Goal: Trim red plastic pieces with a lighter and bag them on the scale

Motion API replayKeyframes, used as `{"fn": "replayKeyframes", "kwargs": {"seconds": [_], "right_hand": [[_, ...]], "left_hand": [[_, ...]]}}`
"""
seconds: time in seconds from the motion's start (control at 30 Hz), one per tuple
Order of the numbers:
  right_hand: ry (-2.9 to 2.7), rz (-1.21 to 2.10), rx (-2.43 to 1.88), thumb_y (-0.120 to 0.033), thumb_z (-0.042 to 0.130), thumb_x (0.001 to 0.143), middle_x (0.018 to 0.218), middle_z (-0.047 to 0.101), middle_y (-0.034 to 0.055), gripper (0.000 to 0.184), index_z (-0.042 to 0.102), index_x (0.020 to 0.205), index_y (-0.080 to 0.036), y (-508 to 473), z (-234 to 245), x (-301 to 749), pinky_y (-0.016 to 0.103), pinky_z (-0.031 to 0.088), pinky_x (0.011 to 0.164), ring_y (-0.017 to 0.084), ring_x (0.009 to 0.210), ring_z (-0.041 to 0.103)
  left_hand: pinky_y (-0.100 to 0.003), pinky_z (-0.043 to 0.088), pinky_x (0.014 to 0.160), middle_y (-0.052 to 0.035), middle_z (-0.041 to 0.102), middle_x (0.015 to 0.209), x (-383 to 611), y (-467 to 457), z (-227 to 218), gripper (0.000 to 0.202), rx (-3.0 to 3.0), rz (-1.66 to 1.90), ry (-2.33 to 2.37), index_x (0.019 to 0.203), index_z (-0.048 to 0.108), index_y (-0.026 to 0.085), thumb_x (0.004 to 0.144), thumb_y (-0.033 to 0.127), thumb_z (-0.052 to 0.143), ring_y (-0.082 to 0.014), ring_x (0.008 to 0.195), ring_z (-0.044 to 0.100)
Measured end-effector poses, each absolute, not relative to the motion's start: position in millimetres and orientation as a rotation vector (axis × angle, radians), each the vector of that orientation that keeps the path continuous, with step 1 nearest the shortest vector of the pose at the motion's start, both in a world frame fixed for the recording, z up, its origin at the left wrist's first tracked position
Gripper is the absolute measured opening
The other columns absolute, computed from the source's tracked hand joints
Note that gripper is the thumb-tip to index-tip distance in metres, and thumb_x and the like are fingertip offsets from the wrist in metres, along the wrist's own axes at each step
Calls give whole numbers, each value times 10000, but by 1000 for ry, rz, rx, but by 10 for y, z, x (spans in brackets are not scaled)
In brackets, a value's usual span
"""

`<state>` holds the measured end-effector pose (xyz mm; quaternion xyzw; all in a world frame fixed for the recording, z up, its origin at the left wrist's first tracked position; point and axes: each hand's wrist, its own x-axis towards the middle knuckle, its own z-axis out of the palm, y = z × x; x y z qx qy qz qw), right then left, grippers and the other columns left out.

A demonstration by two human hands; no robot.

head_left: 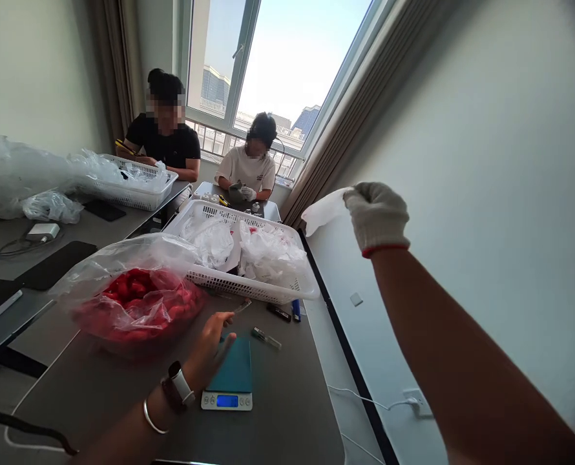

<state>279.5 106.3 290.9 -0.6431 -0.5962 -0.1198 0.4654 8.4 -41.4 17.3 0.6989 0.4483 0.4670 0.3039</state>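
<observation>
My left hand (pixel 213 345), bare with a watch and a bracelet on the wrist, hovers over a small digital scale (pixel 230 381) and pinches a thin clear tube-like item (pixel 241 306) in its fingertips. My right hand (pixel 377 216) wears a white knit glove and is raised out toward the wall, closed on a thin white sheet or bag (pixel 324 210). A clear bag of red pieces (pixel 135 300) lies just left of the scale. Another clear tube (pixel 267 338) rests on the table beside the scale.
A white basket (pixel 249 284) holding clear bags stands behind the scale; small pens or lighters (pixel 287 312) lie at its front. A second basket (pixel 132 194) and plastic bags sit at left. Two people work at the far end by the window. A wall socket (pixel 416 402) is at right.
</observation>
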Motion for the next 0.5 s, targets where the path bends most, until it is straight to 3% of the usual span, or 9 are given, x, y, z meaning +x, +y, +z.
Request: {"fn": "replayKeyframes", "kwargs": {"seconds": [0.17,0.27,0.37,0.5], "right_hand": [[-1865,-172,-1711,-394,600,786,940,700,48,264,723,964,-242,964,2051,2800,285,472,721,193,834,617],[-2033,-86,-1738,-378,595,791,857,705,35,225,737,910,-249,856,1618,2825,272,464,667,168,737,601],[-2128,-23,-1764,-397,583,805,892,710,38,248,743,919,-245,775,1454,2942,273,467,652,162,722,605],[-2195,-52,-1764,-446,577,831,1001,710,43,271,743,940,-262,668,1532,3166,282,479,736,194,885,645]], "left_hand": [[-434,448,934,-122,574,1080,83,-389,113,434,1813,1234,1258,1201,494,163,975,497,334,-259,1031,552],[-438,449,936,-123,584,1076,89,-372,93,451,1775,1228,1287,1180,507,165,966,521,333,-263,1029,559],[-454,452,934,-120,609,1037,103,-336,66,491,1711,1256,1323,1135,538,169,943,573,335,-274,1018,574],[-470,446,946,-124,623,1031,127,-253,-2,527,1551,1350,1370,1062,564,168,910,622,344,-286,1032,578]]}}
